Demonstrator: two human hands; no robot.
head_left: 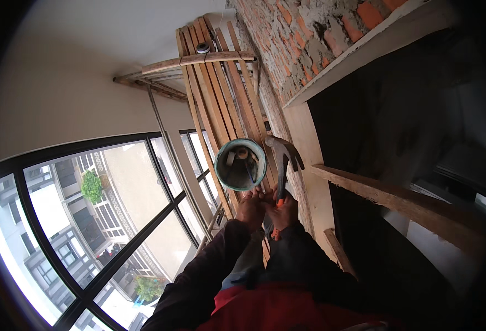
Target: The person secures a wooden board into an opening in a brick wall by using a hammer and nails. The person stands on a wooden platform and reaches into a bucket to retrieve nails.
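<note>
Head view: my right hand [287, 211] grips an orange-handled metal claw hammer [282, 168].
My left hand [250, 212] curls near a round green-rimmed bucket [227, 176]; its hold I cannot tell.

Daylight floods black-framed windows [116, 220] off the left edge of the plank platform [210, 105], with rough brick wall [314, 38] beyond its right.

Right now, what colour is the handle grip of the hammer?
The handle grip is orange where it shows, best seen in the head view.
</note>
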